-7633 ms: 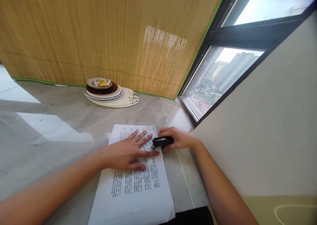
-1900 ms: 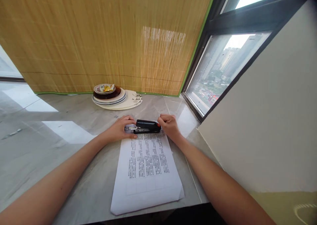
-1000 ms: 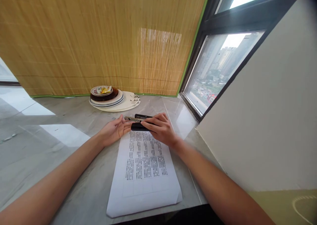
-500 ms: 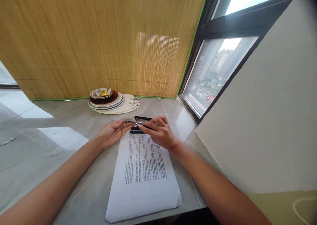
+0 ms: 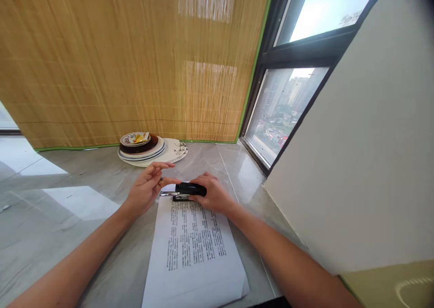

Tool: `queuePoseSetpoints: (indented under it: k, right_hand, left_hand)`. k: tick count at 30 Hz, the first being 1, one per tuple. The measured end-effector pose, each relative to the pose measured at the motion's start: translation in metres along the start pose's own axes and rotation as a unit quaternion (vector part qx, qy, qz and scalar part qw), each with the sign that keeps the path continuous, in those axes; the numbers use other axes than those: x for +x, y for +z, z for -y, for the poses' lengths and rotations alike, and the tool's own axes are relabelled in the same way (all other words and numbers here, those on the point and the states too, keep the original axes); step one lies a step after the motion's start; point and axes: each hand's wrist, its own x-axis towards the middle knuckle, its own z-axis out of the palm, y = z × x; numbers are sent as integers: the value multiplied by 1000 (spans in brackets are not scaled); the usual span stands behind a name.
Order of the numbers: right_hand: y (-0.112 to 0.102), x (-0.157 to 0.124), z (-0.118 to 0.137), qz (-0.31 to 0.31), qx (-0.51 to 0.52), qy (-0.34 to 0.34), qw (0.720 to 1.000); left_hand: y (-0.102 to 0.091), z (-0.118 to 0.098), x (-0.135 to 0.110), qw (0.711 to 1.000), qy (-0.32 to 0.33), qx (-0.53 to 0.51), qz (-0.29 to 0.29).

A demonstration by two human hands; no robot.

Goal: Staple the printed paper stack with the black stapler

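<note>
My right hand (image 5: 212, 193) is wrapped round the back end of a black stapler (image 5: 190, 189), which lies sideways over the upper part of a printed paper sheet (image 5: 193, 245). A silvery metal rail (image 5: 167, 193) sticks out of the stapler's left end. My left hand (image 5: 148, 188) is beside that end with its fingers apart; its thumb reaches to the stapler's front edge and seems to touch it. Below the black top, the stapler's dark base shows against the sheet. Whether staples sit in the rail is too small to tell.
Behind the hands, a stack of plates (image 5: 140, 147) with a small yellow packet stands on an oval plate (image 5: 178, 151) near the bamboo blind (image 5: 135, 73). A window (image 5: 283, 109) and a white wall (image 5: 369, 154) bound the grey stone surface (image 5: 98, 249) on the right.
The stapler has gone from spread apart to nearly level, its metal rail now jutting out left. My left fingers have come off the metal part and spread. The view has tilted up slightly.
</note>
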Motion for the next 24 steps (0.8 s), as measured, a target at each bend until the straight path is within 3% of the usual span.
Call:
queuePoseSetpoints:
  k: [5,10,13,19,24]
  right_hand:
    - [-2,-3,28,-126,-119,-111,979]
    - [13,-12,44,-131,-179,-197,955]
    - [13,-13,45,-149,-170,-203,953]
    - [8,-9,44,-165,-125,-238,949]
    - [12,-7,44,-169,-88,-178,965]
  left_hand:
    - [14,-11,-13,998,25,38,31]
    - [45,-11,-33,988,76,115,73]
    - [55,-7,-40,984,81,126,95]
    - [54,-8,-41,979,95,141,114]
    - [53,-7,-40,980,92,150,97]
